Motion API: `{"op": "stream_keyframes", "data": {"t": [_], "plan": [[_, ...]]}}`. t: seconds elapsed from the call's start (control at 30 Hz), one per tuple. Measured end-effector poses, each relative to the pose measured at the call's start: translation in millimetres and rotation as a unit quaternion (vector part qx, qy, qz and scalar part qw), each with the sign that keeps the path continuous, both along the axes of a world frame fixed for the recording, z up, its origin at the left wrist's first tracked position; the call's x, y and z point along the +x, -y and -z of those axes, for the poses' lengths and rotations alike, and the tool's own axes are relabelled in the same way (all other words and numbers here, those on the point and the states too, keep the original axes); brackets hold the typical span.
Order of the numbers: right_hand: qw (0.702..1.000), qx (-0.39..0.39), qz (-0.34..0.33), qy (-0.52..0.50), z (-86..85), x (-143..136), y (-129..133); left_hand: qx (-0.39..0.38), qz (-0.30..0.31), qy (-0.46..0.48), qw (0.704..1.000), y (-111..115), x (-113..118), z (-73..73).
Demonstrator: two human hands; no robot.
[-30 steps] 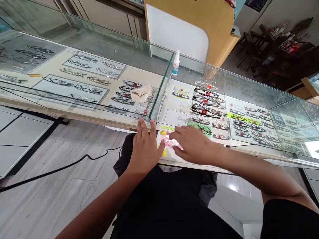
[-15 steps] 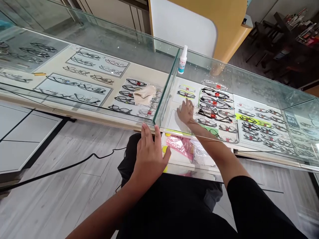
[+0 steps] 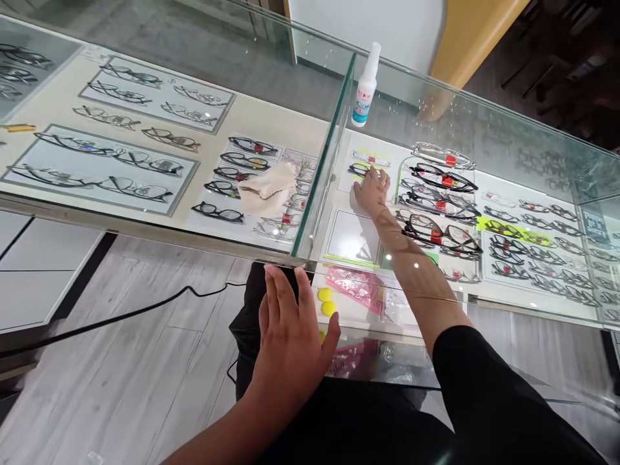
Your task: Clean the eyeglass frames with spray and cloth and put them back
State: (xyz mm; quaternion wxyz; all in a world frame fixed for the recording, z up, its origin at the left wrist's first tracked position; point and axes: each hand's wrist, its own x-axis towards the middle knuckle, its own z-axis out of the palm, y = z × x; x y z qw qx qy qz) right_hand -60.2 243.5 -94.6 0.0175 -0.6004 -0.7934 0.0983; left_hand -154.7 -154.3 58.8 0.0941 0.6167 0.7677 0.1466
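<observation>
My left hand (image 3: pixel 295 336) has its fingers stretched and apart, fingertips at the front edge of the glass display case (image 3: pixel 232 240), holding nothing. Inside the case, under the glass top, my right hand (image 3: pixel 372 192) reaches to a dark pair of glasses (image 3: pixel 357 170) on a yellow-marked card. Its fingers are apart and overlap the right end of that pair; whether they touch it I cannot make out. Just behind lies a clear pair of glasses (image 3: pixel 367 159) with a red tag. A white card (image 3: pixel 349 236) lies in front of my right hand.
A white spray bottle (image 3: pixel 365 87) stands on the glass beside the upright divider (image 3: pixel 322 161). A beige cloth (image 3: pixel 268 190) lies left of it among several glasses. Stacked dark glasses (image 3: pixel 438 206) are to the right. Below are a pink packet (image 3: pixel 356 287) and yellow discs (image 3: pixel 328 308).
My right hand has moved farther back, from above the white card to the dark glasses. My left hand stays by the front edge, and the view has come closer.
</observation>
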Motion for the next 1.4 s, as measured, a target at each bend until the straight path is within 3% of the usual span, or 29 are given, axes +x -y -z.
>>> {"op": "stream_keyframes", "data": {"t": [0.13, 0.27, 0.43, 0.63, 0.73, 0.83, 0.93, 1.03, 1.13, 1.2, 1.3, 1.4], "plan": [[1.000, 0.023, -0.007, 0.000, -0.3, 0.1, 0.5, -0.007, -0.012, 0.001, 1.000, -0.5, 0.6, 0.6], [0.999, 0.042, -0.028, -0.012, -21.4, -2.0, 25.3, -0.009, -0.005, 0.001, 1.000, -2.1, -0.6, -0.4], [0.996, 0.037, -0.079, -0.018, -61.0, 4.0, 98.6, 0.017, -0.007, -0.005, 1.000, -7.3, -0.3, -1.3], [0.983, -0.064, -0.174, 0.005, -107.7, 44.7, 202.2, 0.027, -0.011, -0.011, 1.000, -13.9, -0.2, 0.9], [0.969, -0.122, -0.214, 0.032, -140.4, 74.5, 236.7, 0.017, -0.013, -0.004, 1.000, -15.6, -3.2, 0.8], [0.946, -0.208, -0.247, 0.032, -183.5, 105.9, 259.4, 0.010, -0.008, 0.001, 1.000, -15.7, -6.1, -0.7], [0.912, -0.290, -0.289, -0.010, -230.9, 136.1, 278.3, 0.011, -0.010, -0.001, 1.000, -15.7, -7.9, 0.2], [0.895, -0.308, -0.313, -0.083, -274.9, 161.1, 292.6, 0.016, -0.016, -0.007, 1.000, -16.8, -8.7, 4.1], [0.919, -0.223, -0.298, -0.130, -309.3, 177.6, 287.5, 0.020, -0.019, -0.016, 0.999, -18.2, -8.4, 6.0], [0.940, -0.125, -0.285, -0.137, -323.1, 183.6, 265.4, 0.018, -0.018, -0.024, 0.999, -19.1, -7.5, 4.9], [0.960, 0.018, -0.259, -0.109, -326.2, 186.0, 203.9, 0.015, -0.020, -0.032, 0.999, -20.4, -5.7, 2.5], [0.973, 0.100, -0.201, -0.046, -311.6, 180.9, 125.6, 0.022, -0.020, -0.036, 0.999, -21.7, -4.4, 2.3]]}}
